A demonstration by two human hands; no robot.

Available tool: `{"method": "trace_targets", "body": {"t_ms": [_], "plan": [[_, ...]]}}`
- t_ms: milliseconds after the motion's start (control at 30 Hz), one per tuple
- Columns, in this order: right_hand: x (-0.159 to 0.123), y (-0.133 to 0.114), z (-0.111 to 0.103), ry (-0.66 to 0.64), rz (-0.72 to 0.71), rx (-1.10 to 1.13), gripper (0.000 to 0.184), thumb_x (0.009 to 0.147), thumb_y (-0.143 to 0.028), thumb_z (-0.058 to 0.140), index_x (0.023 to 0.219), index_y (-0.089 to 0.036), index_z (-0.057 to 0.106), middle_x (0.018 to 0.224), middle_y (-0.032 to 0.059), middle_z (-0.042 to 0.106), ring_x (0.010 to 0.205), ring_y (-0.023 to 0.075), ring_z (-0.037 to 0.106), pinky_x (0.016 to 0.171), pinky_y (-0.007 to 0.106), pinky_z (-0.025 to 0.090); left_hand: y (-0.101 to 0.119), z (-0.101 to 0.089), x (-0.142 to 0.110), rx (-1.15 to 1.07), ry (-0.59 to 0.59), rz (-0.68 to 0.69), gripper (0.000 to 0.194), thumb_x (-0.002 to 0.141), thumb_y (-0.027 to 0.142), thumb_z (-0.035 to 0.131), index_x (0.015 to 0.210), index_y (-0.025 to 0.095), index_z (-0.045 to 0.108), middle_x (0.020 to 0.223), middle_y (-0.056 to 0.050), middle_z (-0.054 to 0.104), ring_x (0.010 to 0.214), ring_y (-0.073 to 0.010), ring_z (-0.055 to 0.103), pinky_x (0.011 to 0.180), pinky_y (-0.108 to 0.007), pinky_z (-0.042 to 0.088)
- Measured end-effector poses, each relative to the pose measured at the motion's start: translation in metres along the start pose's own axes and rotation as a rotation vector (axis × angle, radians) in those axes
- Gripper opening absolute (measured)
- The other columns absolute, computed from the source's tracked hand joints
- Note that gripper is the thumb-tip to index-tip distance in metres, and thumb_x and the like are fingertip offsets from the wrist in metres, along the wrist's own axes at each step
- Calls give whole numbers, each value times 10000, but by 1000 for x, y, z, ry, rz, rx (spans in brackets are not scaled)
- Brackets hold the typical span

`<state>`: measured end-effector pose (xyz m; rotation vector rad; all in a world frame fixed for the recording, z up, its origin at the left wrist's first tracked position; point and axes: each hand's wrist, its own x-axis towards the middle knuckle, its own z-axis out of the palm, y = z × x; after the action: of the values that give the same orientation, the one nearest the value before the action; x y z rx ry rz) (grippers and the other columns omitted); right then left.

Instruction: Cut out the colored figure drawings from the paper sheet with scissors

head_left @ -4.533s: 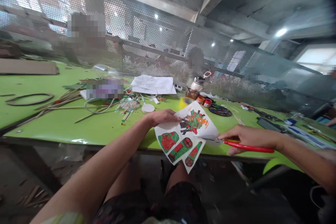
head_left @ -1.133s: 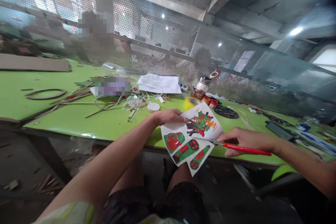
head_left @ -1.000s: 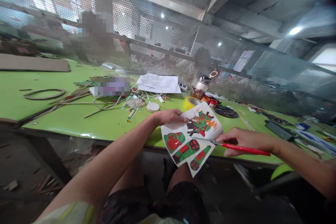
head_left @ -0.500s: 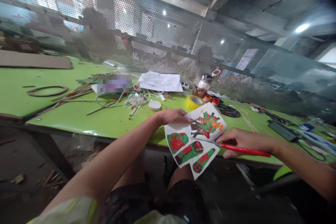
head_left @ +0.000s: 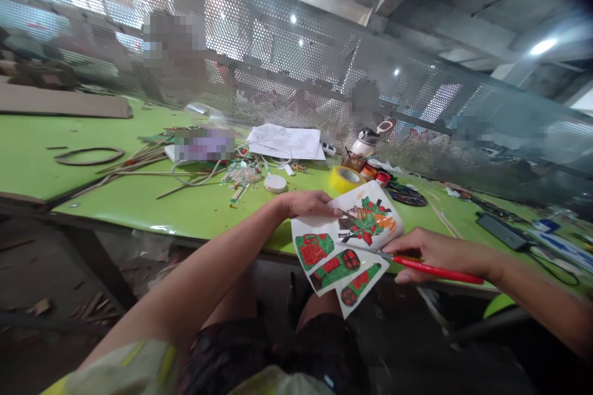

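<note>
Green bench; over its near edge, a painted paper sheet; at the sheet's right, red-handled scissors. Our left hand pinches the upper left, our right hand grips the scissors. We'd hold paper taut, steering along white between figures.

Left arm stretched diagonally from lower left toward centre, wrist nearly straight. Left grip bare, palm down, fingers together in flat pinch, tips pointing right. Right forearm entering from right edge, angled up and inward. Right grip bare, digits curled in toward centre. Grips apart but near each other, left higher in view. Thighs side by side below.
</note>
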<state>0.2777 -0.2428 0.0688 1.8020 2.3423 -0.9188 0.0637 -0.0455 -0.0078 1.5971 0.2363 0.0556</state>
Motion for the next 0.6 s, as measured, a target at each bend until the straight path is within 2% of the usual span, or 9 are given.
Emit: {"method": "trace_targets", "body": {"t_ms": [233,433,600], "plan": [[0,-3,3,9,-6,-18,379,804,-406,704,1104,-175,716,1030,66,746,890,259,674,809,334,516,0,0,0,0,-2,6,309,751,419,703,732,111,695,557,-32,633,423,-94,518,434,-223,390],[0,0,6,35,-13,-26,416,798,-435,693,1097,-148,715,970,73,742,842,248,663,772,310,512,0,-1,-1,-2,14,13,291,764,400,692,745,110,696,558,-34,634,438,-101,525,455,-233,406],[0,9,13,65,9,-2,405,808,-442,668,1107,-173,716,986,72,745,850,258,665,779,313,507,2,-1,-3,-9,28,9,289,770,395,681,748,108,694,561,-38,633,439,-108,529,477,-255,429]]}}
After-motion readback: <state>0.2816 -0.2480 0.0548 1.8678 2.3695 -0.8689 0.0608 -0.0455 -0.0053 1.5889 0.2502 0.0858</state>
